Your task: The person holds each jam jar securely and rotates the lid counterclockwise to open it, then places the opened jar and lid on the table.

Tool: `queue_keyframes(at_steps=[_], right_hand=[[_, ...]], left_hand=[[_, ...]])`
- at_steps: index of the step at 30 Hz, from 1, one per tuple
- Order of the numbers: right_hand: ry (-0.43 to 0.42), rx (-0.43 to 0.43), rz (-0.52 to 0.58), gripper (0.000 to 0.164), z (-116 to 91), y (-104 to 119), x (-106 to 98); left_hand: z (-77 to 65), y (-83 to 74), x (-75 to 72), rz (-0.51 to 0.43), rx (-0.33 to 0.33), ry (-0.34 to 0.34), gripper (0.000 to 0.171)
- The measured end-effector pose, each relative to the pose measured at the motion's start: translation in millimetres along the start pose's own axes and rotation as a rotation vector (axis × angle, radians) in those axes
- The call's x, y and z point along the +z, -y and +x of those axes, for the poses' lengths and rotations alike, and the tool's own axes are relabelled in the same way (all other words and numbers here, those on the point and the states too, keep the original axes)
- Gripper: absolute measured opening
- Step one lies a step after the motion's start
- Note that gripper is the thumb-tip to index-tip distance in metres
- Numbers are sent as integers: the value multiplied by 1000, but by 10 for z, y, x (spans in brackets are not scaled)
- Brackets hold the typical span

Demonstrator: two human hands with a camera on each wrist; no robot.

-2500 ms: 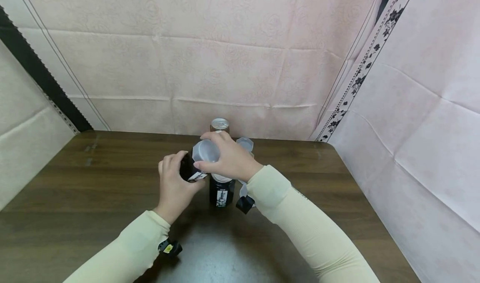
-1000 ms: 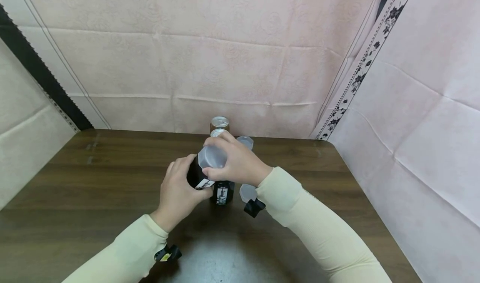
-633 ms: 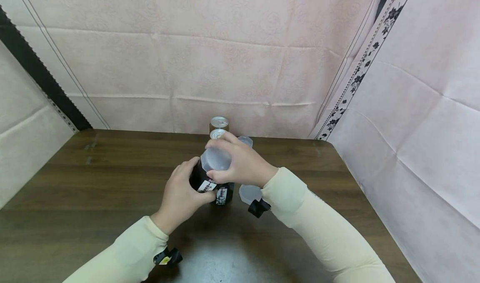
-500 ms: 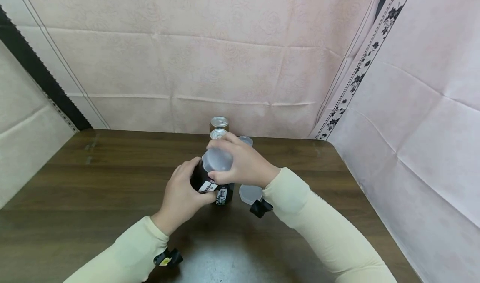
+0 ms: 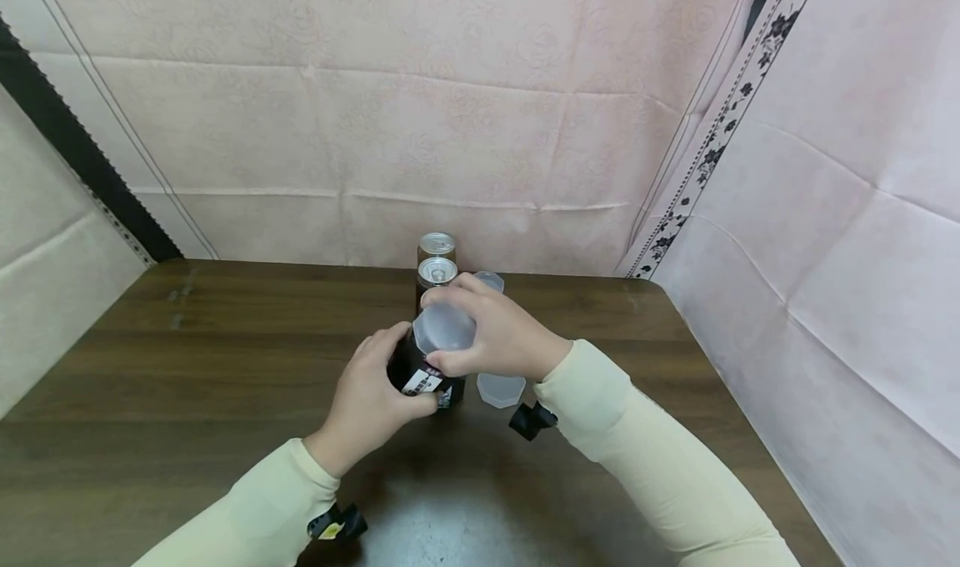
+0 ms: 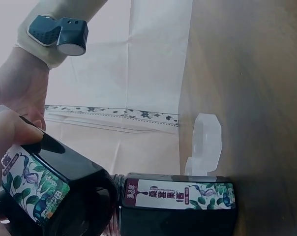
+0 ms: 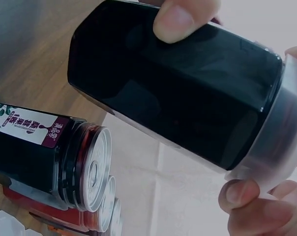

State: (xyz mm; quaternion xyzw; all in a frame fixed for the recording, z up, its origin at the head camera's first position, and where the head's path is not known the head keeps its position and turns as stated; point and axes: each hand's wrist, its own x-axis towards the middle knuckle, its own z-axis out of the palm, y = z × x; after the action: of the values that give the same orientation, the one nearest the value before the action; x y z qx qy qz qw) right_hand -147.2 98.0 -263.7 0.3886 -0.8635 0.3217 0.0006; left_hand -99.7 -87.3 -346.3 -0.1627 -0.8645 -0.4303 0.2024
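A dark hexagonal jar (image 5: 408,365) with a printed label is held tilted in the air by my left hand (image 5: 371,404), whose fingers and thumb wrap its sides. My right hand (image 5: 506,329) grips the translucent plastic cap (image 5: 445,329) at the jar's top end. In the right wrist view, the cap (image 7: 281,132) sits over the jar's end, with fingertips on its rim. Just beneath stands a second dark labelled jar (image 6: 178,216), upright on the table. Its silver pull-tab lid (image 7: 97,169) is bare; the held jar hides most of it from the head view.
Two more containers with silver pull-tab lids (image 5: 437,270) line up behind, toward the back cloth (image 5: 480,150). On the brown wooden table (image 5: 187,400), a loose translucent cap (image 5: 501,390) lies right of the standing jar, and another cap (image 5: 490,281) shows farther back.
Both hands and the held jar have shifted right and toward me. More of the silver lid behind shows now, while the standing jar is more covered. Both grips stay the same.
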Motion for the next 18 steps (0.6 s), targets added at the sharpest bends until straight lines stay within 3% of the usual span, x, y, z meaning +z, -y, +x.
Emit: queue_keyframes(at_steps=[8,18], right_hand=[[10,-41,-36,49,-54,-47,2],[50,-22,-75,50,-96,-81,5]], left_hand=[[-46,12,44,-40,-35,46,67],[-66,7,71,-83,-75,99,70]])
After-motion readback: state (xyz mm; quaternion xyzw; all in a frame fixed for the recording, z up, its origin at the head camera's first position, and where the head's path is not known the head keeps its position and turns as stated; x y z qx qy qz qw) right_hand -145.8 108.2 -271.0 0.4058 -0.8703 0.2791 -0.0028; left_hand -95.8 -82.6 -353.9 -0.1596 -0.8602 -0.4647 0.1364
